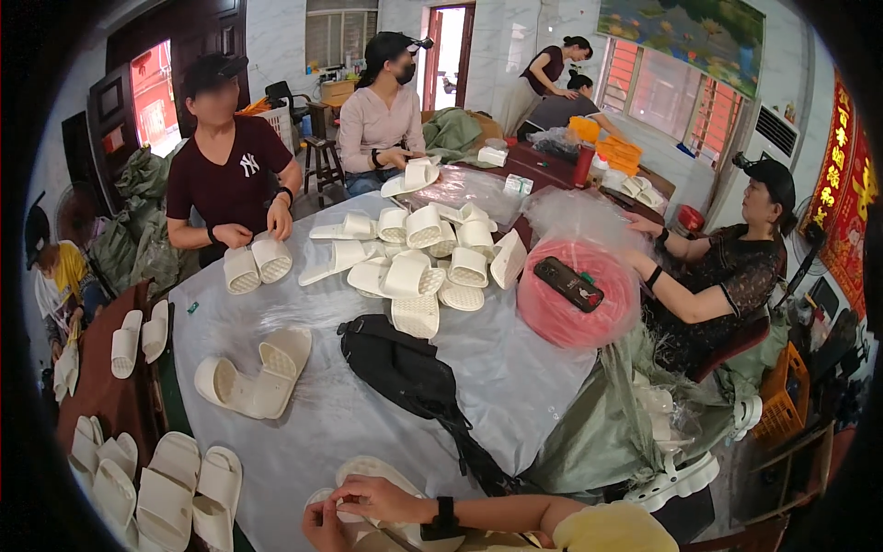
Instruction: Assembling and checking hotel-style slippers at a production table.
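At the table's near edge my right hand (pixel 382 500), a dark watch on its wrist, is closed with the fingertips pinched together. Close beside it, my left hand (pixel 322 527) is closed too, partly cut off by the lower edge. What lies between the fingers is too small to make out. Below and behind my hands are cream slippers (pixel 368 467), partly covered by them. Farther left on the table rests a pair of cream slippers (pixel 253 375). A black sling bag (pixel 395 368) lies ahead of my hands.
A heap of cream slippers (pixel 414 267) covers the table's far middle. To its right a phone (pixel 568 283) lies on a pink plastic roll (pixel 561 322). More slippers (pixel 167 488) stand at left. Co-workers sit and stand around; one at far left holds slippers (pixel 258 264).
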A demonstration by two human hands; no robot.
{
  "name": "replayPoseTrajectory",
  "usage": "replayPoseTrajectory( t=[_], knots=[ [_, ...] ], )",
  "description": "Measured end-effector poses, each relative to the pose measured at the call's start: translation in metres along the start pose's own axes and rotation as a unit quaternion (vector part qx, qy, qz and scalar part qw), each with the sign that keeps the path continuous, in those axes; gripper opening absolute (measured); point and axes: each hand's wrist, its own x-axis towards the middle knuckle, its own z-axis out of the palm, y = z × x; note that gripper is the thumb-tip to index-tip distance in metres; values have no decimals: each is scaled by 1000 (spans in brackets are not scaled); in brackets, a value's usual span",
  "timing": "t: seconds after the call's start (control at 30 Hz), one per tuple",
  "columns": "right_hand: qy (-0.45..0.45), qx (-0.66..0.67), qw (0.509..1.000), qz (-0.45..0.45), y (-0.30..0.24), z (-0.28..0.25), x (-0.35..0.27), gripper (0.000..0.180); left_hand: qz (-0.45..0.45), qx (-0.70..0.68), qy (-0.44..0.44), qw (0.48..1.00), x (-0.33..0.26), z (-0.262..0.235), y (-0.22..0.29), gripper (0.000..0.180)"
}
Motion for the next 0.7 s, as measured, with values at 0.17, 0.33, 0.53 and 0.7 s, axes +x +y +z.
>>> replayPoseTrajectory(
  t=[0.17, 0.33, 0.53, 0.7],
  knots=[
    [16, 6, 999, -38, 7, 2, -3, 19, -324, -245, -34, 913, -2, -8, 4, 18],
    [65, 3, 997, -33, 12, 5, -3, 17, -217, -114, -70, 967, 7, -8, 39, 27],
    [90, 11, 996, -10, -3, 1, 0, 15, -187, -167, -65, 966, 4, -6, 38, 27],
    [62, 67, 996, 19, -4, -6, -1, 12, -244, -143, -64, 957, 7, -5, 41, 25]
  ],
)
